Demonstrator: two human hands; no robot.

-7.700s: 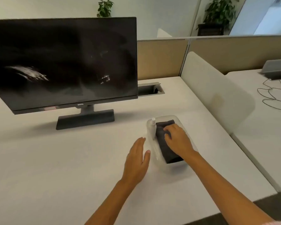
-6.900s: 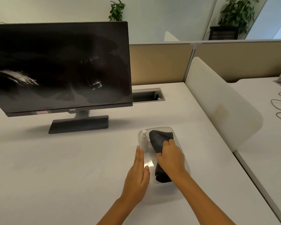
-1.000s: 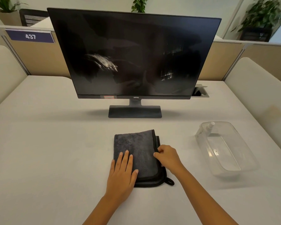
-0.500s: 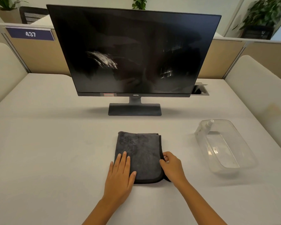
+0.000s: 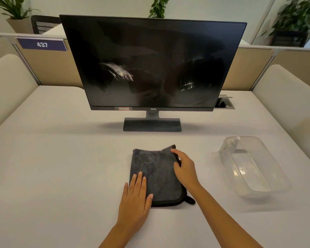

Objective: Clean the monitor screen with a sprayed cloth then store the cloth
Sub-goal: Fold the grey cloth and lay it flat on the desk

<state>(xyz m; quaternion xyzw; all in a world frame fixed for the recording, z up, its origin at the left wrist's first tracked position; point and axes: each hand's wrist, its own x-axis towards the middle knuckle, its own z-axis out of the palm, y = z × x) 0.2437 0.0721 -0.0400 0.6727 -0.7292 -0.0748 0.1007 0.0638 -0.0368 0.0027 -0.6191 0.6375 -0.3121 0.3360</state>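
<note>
A folded dark grey cloth (image 5: 154, 169) lies on the white desk in front of the black monitor (image 5: 150, 68), whose dark screen shows white smears left of centre and right of centre. My left hand (image 5: 136, 197) presses flat on the cloth's near left corner, fingers straight. My right hand (image 5: 184, 167) grips the cloth's right edge near its far corner, which is lifted a little. A small white spray bottle (image 5: 231, 144) lies in the far end of a clear plastic box (image 5: 268, 176) to the right.
The monitor's stand (image 5: 152, 124) is just beyond the cloth. Padded dividers (image 5: 290, 97) flank the desk left and right, and a cable hatch (image 5: 224, 104) sits behind the monitor's right edge. A partition with a "437" sign (image 5: 42, 44) runs along the back.
The cloth came out of the clear box onto the desk. In the last half second my right hand slid up the cloth's right edge and raised its far corner.
</note>
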